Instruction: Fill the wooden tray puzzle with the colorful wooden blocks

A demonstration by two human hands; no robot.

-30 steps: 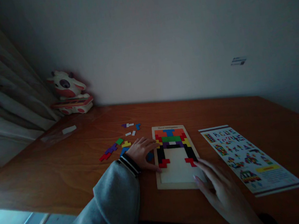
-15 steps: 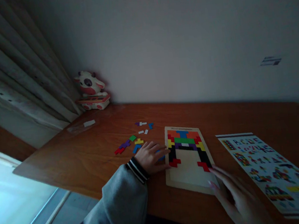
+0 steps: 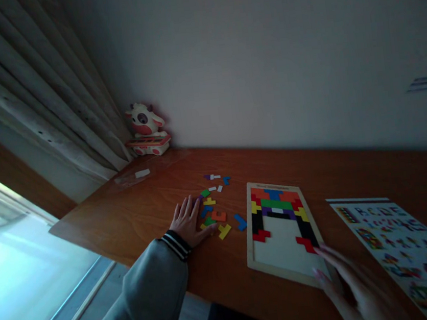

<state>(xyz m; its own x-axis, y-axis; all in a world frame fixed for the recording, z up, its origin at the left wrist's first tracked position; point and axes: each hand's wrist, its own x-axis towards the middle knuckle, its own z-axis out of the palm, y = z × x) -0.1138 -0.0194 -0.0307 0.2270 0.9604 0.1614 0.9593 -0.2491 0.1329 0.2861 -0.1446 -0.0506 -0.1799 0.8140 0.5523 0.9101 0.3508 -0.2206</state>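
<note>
My left hand (image 3: 188,221) lies spread over the left side of a scatter of coloured puzzle pieces, covering some of them. By its thumb are a yellow piece (image 3: 224,231), an orange U-shaped piece (image 3: 219,216) and a partly covered green piece (image 3: 210,221). A blue piece (image 3: 240,222) lies between that hand and the wooden puzzle board (image 3: 250,255). The board is filled at its top and along both sides. My right hand (image 3: 352,280) rests at the board's lower right edge, fingers apart, fingertips near a red piece (image 3: 306,244) set in it.
Farther back lie small white pieces (image 3: 212,189) and another blue piece (image 3: 226,180). A printed pattern sheet (image 3: 398,241) is right of the board. A cow toy (image 3: 147,130) stands at the back left, near a clear plastic bag (image 3: 127,181) and the curtain (image 3: 72,109).
My left hand has moved left from the board's edge to the loose pieces, uncovering the orange and yellow ones. My right hand stays at the board. The view has shifted left.
</note>
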